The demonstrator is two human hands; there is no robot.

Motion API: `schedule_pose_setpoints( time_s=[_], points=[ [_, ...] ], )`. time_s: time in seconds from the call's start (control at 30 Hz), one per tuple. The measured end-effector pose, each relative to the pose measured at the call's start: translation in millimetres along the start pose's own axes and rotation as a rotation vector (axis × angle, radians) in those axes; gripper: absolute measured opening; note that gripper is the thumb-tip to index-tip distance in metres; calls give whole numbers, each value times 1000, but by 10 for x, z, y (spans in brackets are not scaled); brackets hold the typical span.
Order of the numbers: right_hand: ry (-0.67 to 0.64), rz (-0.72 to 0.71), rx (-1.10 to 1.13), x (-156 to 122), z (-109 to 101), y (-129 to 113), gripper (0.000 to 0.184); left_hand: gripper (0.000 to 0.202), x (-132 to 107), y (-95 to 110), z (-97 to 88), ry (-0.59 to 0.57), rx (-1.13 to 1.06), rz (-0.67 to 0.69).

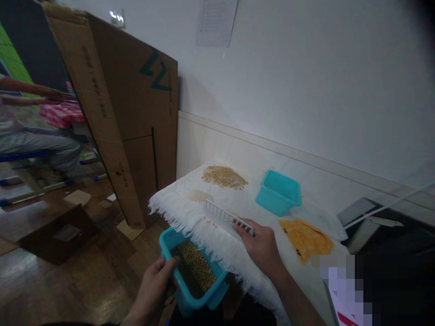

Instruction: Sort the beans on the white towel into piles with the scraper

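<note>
My left hand [154,283] grips the near rim of a teal plastic bin [210,296] holding greenish beans [194,268], kept below the table's front edge. My right hand [261,246] is closed on one end of a white slotted plastic strip [226,216] that lies across a white fringed towel [200,213]. A few loose grains lie beside the strip. A pile of yellow-brown beans [224,176] sits at the far side of the towel, and a small pale pile [199,195] lies left of the strip.
A second, empty teal bin [278,192] stands further back on the table, with an orange cloth [306,240] to its right. A tall cardboard sheet [125,113] leans against the wall on the left. Another person sits at far left. A flat box lies on the wooden floor.
</note>
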State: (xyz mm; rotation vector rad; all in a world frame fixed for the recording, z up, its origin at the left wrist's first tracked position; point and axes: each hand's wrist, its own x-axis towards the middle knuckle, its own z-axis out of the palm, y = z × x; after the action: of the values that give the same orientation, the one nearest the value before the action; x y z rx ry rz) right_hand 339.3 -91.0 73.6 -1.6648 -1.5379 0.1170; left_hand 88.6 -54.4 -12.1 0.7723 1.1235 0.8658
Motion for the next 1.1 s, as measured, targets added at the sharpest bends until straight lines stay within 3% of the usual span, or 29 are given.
schedule_pose_setpoints(
  time_s=[0.8, 1.1],
  points=[
    [0, 33, 64, -119, 72, -65, 27, 32, 8, 71, 0, 46, -31, 36],
    [12, -37, 79, -242, 145, -114, 22, 32, 11, 72, -9, 35, -21, 47]
  ],
)
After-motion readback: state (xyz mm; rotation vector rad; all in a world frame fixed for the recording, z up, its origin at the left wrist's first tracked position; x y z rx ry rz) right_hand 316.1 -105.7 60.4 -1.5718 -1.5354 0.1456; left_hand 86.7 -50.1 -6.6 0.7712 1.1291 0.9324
